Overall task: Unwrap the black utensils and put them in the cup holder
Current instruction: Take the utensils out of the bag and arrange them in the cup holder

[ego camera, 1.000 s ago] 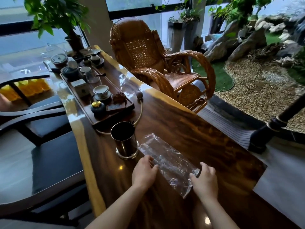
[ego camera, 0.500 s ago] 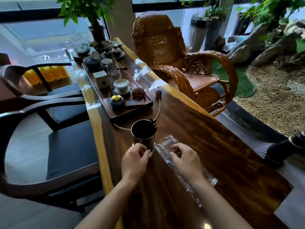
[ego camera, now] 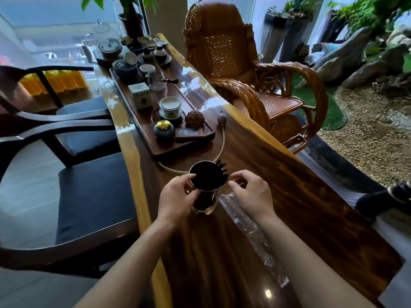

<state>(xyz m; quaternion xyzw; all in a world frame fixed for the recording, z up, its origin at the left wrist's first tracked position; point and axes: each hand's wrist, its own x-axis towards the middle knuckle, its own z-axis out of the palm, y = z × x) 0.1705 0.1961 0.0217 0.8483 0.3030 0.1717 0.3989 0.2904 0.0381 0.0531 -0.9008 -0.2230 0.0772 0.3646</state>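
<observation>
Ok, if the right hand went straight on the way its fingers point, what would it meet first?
Most likely the black utensils sticking out over the rim of the cup holder: the right hand points left at them, close by. The left hand grips the other side. Depth is unclear.

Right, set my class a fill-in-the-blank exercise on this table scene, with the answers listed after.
1. The black utensils poke out of the cup holder on its ____ side.
2. The left hand is curled round the ____.
3. The clear wrapper on the table contains ____ utensils.
4. Beyond, tea ware sits on a long wooden ____.
Missing words: right; cup holder; no; tray.
</observation>
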